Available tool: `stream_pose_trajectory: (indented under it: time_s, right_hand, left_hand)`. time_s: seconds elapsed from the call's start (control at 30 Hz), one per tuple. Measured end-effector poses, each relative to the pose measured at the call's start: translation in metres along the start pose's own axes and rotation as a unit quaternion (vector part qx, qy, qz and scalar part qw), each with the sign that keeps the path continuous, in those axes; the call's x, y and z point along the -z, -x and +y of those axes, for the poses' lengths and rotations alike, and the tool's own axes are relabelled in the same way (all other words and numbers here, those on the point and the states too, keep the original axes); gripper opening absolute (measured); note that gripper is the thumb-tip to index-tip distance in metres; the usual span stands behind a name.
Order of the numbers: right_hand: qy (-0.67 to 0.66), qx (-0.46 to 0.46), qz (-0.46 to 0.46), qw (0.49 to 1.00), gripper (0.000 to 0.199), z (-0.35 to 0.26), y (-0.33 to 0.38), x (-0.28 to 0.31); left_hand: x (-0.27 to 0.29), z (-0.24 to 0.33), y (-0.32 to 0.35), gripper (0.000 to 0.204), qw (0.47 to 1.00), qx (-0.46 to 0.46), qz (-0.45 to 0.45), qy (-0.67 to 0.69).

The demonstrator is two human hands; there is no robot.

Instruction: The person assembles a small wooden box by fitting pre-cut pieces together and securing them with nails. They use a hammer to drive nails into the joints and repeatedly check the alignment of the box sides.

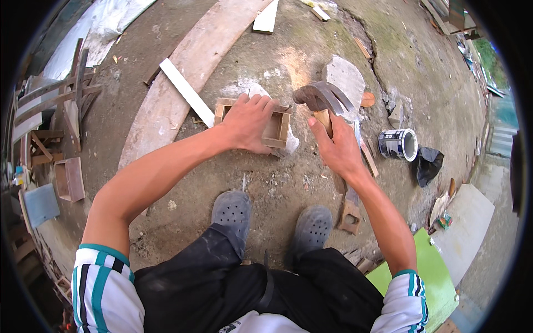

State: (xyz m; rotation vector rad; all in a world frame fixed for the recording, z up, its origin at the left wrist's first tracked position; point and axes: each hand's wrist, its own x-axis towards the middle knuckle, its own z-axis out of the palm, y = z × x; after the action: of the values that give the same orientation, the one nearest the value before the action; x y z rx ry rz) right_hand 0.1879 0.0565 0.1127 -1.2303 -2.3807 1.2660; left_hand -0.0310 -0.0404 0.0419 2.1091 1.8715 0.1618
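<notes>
A small open wooden box (283, 131) rests on a pale stone slab (292, 145) on the ground in front of my feet. My left hand (248, 123) lies across the box and grips it, fingers over the far side and thumb at the near side. At the box's far right corner a thin dark piece, perhaps a nail, sticks out. My right hand (340, 147) is closed round the wooden handle of a claw hammer (319, 99). The hammer's metal head is raised to the right of the box, apart from it.
A white strip (187, 92) leans over a long plank (161, 114) at the left. To the right are a flat stone (344, 83), a tipped paint can (397, 145), a black plastic bag (427, 165) and a handsaw (350, 215). Scrap wood (69, 177) lies far left.
</notes>
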Motion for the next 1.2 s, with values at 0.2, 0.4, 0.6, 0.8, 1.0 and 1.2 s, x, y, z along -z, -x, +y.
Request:
stream_pose_trajectory:
  time_s: [0.2,0.4,0.6,0.8,1.0,1.2]
  right_hand:
    - [-0.029,0.013,0.001,0.999,0.039,0.005,-0.002,-0.004]
    - [-0.026,0.008,-0.017,0.999,0.038,0.001,-0.003,-0.002]
    - [0.018,0.048,-0.021,0.998,0.042,-0.019,-0.001,-0.004]
    - [0.023,0.039,-0.049,0.998,0.044,-0.025,0.002,-0.018]
    - [0.041,-0.030,-0.074,0.996,0.042,-0.052,-0.001,-0.002]
    - [0.054,0.015,-0.057,0.997,0.045,-0.024,-0.001,-0.014]
  left_hand:
    - [0.000,0.001,0.003,0.101,0.999,0.019,0.028,-0.004]
    - [0.000,0.008,0.016,0.104,0.998,0.054,0.022,0.007]
    - [-0.008,0.003,0.018,0.106,0.997,0.047,0.061,0.027]
    - [-0.007,0.002,0.017,0.102,0.996,0.056,0.061,0.034]
    - [-0.007,0.001,0.019,0.105,0.996,0.052,0.060,0.031]
    - [-0.004,0.002,0.015,0.107,0.997,0.052,0.047,0.033]
